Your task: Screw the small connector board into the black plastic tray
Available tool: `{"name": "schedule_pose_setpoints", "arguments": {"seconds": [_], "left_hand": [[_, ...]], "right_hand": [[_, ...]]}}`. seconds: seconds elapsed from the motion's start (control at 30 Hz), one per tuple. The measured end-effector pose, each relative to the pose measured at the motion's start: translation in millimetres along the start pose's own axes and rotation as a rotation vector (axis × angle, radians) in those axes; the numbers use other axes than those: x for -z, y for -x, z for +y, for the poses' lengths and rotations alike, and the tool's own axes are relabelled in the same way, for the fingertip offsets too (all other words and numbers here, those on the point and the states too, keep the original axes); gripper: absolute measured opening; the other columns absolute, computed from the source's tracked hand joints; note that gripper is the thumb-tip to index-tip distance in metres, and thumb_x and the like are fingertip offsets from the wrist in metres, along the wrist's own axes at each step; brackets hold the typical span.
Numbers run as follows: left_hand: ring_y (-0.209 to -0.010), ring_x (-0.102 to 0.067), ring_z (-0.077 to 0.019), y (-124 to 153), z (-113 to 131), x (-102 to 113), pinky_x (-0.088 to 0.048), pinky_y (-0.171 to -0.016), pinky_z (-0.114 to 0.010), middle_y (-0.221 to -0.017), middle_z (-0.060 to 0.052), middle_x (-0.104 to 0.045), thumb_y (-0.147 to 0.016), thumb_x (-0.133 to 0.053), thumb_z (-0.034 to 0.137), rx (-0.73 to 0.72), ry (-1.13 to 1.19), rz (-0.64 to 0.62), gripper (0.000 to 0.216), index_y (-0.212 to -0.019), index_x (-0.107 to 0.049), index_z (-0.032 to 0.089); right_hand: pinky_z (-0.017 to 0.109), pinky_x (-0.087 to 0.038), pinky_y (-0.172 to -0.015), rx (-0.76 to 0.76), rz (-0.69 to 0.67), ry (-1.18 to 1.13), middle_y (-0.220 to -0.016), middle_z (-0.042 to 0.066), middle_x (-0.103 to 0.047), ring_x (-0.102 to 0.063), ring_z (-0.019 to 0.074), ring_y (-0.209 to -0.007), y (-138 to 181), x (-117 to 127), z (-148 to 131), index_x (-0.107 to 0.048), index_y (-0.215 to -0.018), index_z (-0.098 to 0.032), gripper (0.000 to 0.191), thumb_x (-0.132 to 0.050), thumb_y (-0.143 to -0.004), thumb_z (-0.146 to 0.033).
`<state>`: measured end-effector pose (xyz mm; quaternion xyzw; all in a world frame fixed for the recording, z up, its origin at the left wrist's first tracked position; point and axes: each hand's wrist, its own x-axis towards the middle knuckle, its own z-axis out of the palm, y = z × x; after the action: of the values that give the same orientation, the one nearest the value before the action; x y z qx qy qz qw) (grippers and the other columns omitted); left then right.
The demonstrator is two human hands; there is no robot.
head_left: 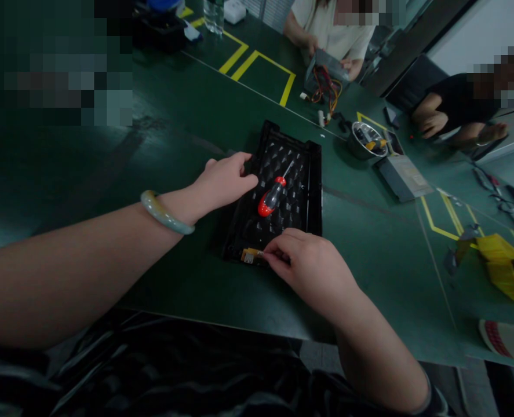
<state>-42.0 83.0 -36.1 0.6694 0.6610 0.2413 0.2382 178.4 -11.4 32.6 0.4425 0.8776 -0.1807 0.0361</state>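
Note:
On the table lies a black plastic panel (263, 226) with raised edges and a textured inner face, shaped like a computer case front. A screwdriver (273, 197) with a red and dark handle rests inside it, shaft pointing away from me. My left hand (226, 179), with a jade-like bangle on its wrist, is at the panel's left edge, thumb over the rim and the other fingers partly hidden. At the near end, the fingertips of my right hand (300, 255) pinch a small brown circuit board (250, 256) with a silvery part on it.
Across the table a person holds a grey metal box (320, 72) with coloured wires. A metal bowl (367, 141) of tools and a grey box (403, 177) stand to the right. Farther right is a yellow container (502, 263). Another person sits at the far right.

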Motion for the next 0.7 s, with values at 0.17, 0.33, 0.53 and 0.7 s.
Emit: {"name": "schedule_pose_setpoints", "arguments": {"seconds": [0.17,0.33,0.53,0.7], "left_hand": [[-0.101,-0.068,-0.0318,-1.1,-0.2,-0.3,-0.045,-0.110,-0.053,-0.105,-0.010,-0.074,-0.092,-0.054,0.038,-0.005,-0.018,-0.002,0.063,-0.151,-0.058,0.016],[-0.107,-0.069,-0.0336,-2.4,-1.6,-0.8,-0.044,-0.111,-0.052,-0.107,-0.011,-0.074,-0.093,-0.054,0.039,0.004,-0.036,-0.008,0.067,-0.154,-0.055,0.014],[-0.110,-0.069,-0.0322,-2.1,-0.4,-0.1,-0.042,-0.113,-0.050,-0.112,-0.010,-0.074,-0.093,-0.053,0.041,0.015,-0.041,-0.018,0.069,-0.157,-0.053,0.016],[-0.114,-0.068,-0.0340,-1.3,1.3,0.7,-0.041,-0.115,-0.051,-0.112,-0.012,-0.073,-0.092,-0.053,0.039,0.021,-0.041,-0.016,0.069,-0.156,-0.054,0.013]], "right_hand": [[0.031,-0.045,-0.079,0.040,0.002,0.034,-0.099,0.002,-0.071,-0.064,0.0153,-0.085,-1.4,-1.9,2.3,-0.075,-0.098,-0.018,0.015,-0.063,-0.103,-0.026],[0.033,-0.046,-0.081,0.067,-0.034,0.053,-0.102,0.004,-0.071,-0.066,0.0172,-0.089,0.2,1.6,6.8,-0.076,-0.103,-0.017,0.020,-0.059,-0.106,-0.027],[0.034,-0.046,-0.081,0.114,-0.024,0.099,-0.103,0.004,-0.070,-0.066,0.0179,-0.088,-0.9,-0.4,4.5,-0.075,-0.104,-0.017,0.022,-0.056,-0.107,-0.027],[0.032,-0.046,-0.079,0.095,0.007,0.059,-0.101,0.004,-0.071,-0.065,0.0163,-0.086,-1.6,-4.8,2.6,-0.074,-0.100,-0.016,0.015,-0.062,-0.103,-0.025]]}}
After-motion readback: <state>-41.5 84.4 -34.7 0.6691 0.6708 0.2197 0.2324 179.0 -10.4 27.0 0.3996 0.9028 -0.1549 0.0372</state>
